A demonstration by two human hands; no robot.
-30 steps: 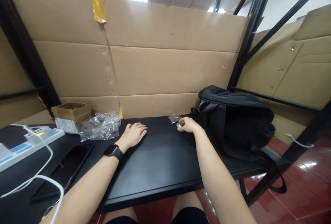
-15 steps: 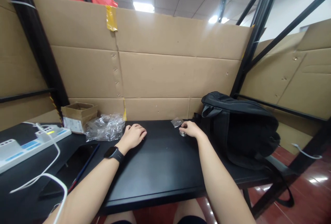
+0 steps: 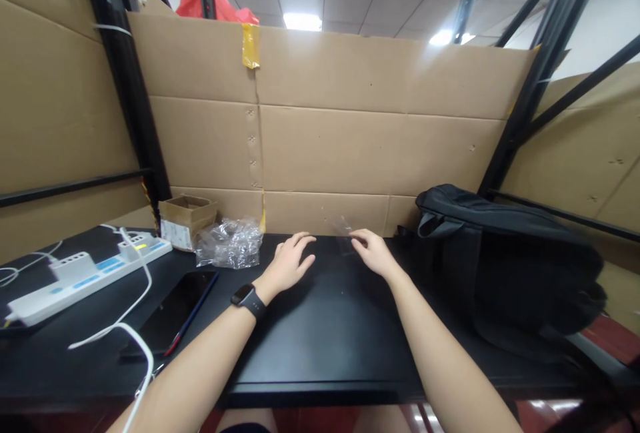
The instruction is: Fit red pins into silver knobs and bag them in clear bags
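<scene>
Clock on the middle of the black table [image 3: 330,339], 12 = cardboard wall [image 3: 325,146]. Near to far.

White cable [image 3: 149,359] looped loosely at 8, slack, probably so it could reach from the strip to the near edge. Dark flat device [image 3: 175,306] lay face up at 9, with a thin blue-and-red stick [image 3: 173,345], maybe a pen, along its right side; likely parked there outside the left forearm. Watch [image 3: 246,296] sat on the left wrist.

Left hand [image 3: 285,265] was at 11: palm down, fingers loosely spread, thumb well off the index, holding nothing visible. Table contact: couldn't tell.

Right hand [image 3: 374,253] was at 1: narrow pinch, thumb and index on the edge of a small clear bag [image 3: 343,227] just past 12. Light edge grip, presumably to keep the film's face uncovered. Bag was blurred; contents unreadable.

Power strip [image 3: 90,279] sat between 9 and 10, apparently kept left for cable reach. Backpack [image 3: 510,259] stood near 3, likely shoved outside the right arm's sweep. Crumpled plastic wrap [image 3: 231,244] lay at 10, against an open carton [image 3: 186,219] just beyond it; looked like packaging grouped together.
</scene>
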